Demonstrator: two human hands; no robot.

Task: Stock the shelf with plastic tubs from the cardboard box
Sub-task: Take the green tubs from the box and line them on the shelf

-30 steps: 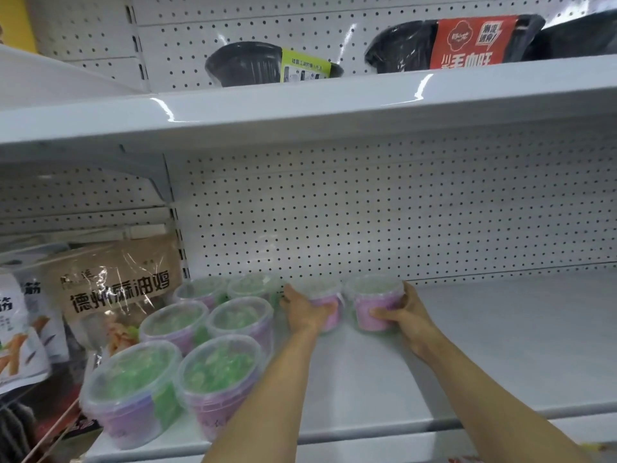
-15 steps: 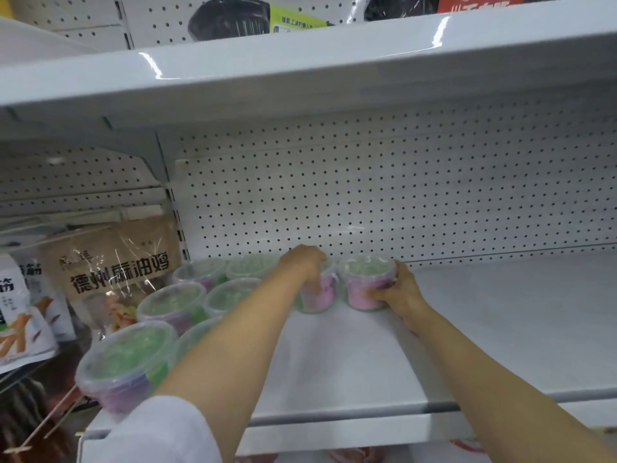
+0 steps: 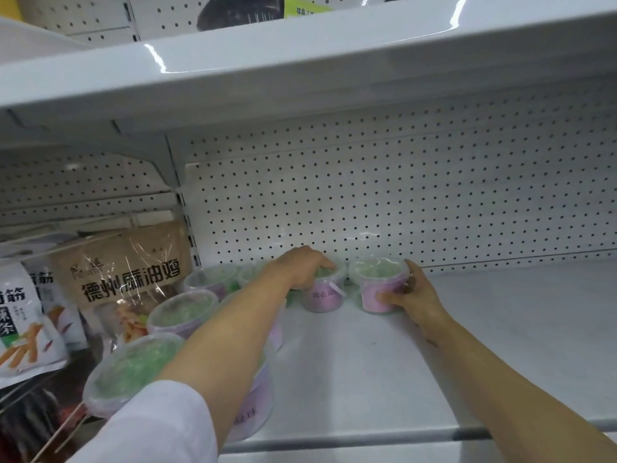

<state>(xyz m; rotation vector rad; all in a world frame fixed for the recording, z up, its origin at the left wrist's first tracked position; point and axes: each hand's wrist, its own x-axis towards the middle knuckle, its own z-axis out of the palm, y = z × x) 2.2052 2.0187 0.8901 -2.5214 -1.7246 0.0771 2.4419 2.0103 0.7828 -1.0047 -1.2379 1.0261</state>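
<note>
Two plastic tubs with clear lids, green contents and purple labels stand at the back of the white shelf, against the pegboard. My left hand lies over the top of the left tub, fingers curled on its lid. My right hand wraps the right side of the right tub. The two tubs stand side by side, a small gap between them. Several more of the same tubs fill the shelf's left part, partly hidden by my left forearm. The cardboard box is out of view.
Brown snack bags and white packets hang left of the shelf upright. An upper shelf overhangs close above, with black bowls on it. The pegboard back wall stands right behind the tubs.
Both hands have pushed the two tubs back to the pegboard. My left hand shifted from the tub's front onto its lid. The view has dipped and moved closer.
</note>
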